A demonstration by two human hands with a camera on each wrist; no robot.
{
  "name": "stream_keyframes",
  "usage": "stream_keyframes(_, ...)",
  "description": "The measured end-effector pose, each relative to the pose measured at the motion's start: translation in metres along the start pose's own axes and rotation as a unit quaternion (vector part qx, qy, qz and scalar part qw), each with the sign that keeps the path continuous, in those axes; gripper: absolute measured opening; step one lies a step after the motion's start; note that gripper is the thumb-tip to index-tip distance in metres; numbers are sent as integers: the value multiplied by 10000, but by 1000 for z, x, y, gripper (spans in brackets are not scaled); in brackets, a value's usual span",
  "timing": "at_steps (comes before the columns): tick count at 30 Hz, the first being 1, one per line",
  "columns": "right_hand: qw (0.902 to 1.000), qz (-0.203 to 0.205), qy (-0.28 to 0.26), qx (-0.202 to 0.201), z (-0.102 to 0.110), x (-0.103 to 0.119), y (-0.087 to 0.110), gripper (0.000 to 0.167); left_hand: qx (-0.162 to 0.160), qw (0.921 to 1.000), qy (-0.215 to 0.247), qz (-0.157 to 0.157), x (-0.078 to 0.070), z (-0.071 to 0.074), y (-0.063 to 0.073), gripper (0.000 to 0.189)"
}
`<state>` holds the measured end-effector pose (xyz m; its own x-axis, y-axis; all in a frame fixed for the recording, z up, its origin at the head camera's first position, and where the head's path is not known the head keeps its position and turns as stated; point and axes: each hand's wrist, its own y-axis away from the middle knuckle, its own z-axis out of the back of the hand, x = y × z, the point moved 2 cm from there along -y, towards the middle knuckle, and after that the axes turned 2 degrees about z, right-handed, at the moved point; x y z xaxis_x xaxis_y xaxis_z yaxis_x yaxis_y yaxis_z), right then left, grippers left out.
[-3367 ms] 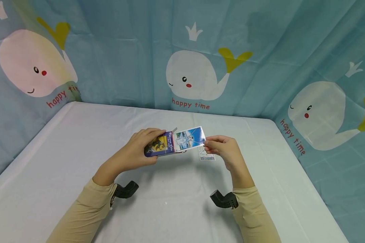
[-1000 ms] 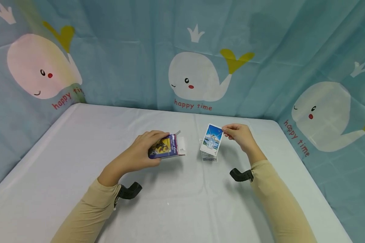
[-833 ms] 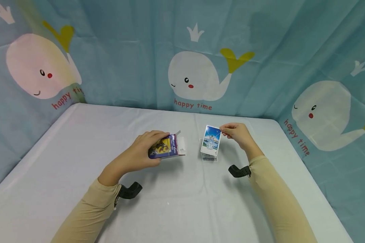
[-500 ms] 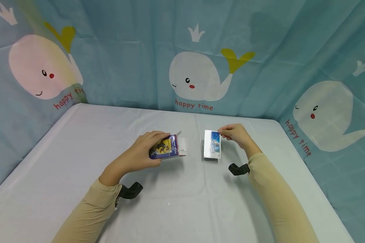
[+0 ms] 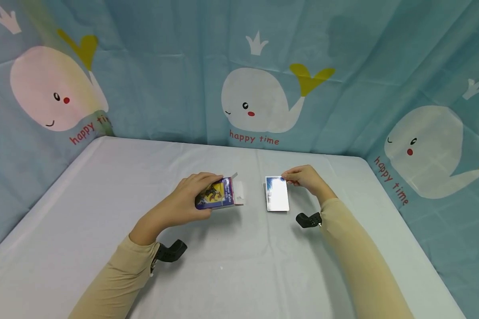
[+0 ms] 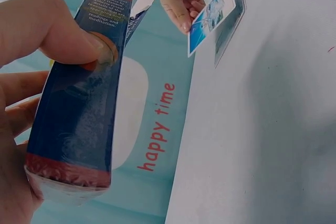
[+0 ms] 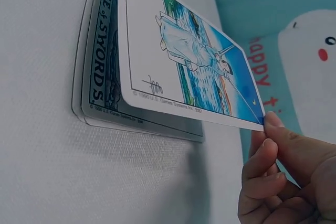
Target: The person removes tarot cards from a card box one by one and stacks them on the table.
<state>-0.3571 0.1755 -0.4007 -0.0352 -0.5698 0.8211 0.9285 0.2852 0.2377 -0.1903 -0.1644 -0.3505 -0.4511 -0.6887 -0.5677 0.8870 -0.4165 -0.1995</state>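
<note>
The card (image 5: 277, 193) is just right of centre in the head view, tilted over the pile (image 7: 101, 56); a gap shows between them, though I cannot tell whether the card's low end touches down. In the right wrist view the pile is at the upper left, flat, "ACE of SWORDS" readable along its edge; more than one rounded corner peeps out there, a little out of line.

The right hand (image 5: 305, 178) has the card by one corner, thumb and forefinger clamped on it, the other fingers curled in below — a light hold, by the look of it, and right for something so thin. As I judge it, lowering is the step in hand; it would go best with the low edge squared to the pile first, then the raised end let down slowly, the pinch loosened only once the card lies flat; a drop from that corner could let it skid or swivel.

Left of the card, near the middle of the frame, is the box (image 5: 215, 193); its open end points at the card, a white flap (image 5: 238, 193) sticking out. The left hand (image 5: 183, 199) is clamped round it, thumb on one side, fingers on the other; keeping it level seems wise, since I cannot tell what is inside.

Under everything, the white table (image 5: 239, 274) fills the lower frame; beige sleeves (image 5: 111, 274) enter from the bottom; across the top hangs a blue curtain (image 5: 163, 93) — whales (image 5: 253, 99) printed on it.
</note>
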Motion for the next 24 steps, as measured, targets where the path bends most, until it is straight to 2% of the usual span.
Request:
stream_keyframes(12,9998,-144,91,-133,-9,-5,-7,28,47,10000,-8,26,0,-2,-1,80)
stream_keyframes(24,9981,-352,416,-281,-15,-10,-11,27,104,9999,-54,53,2,-4,-1,79)
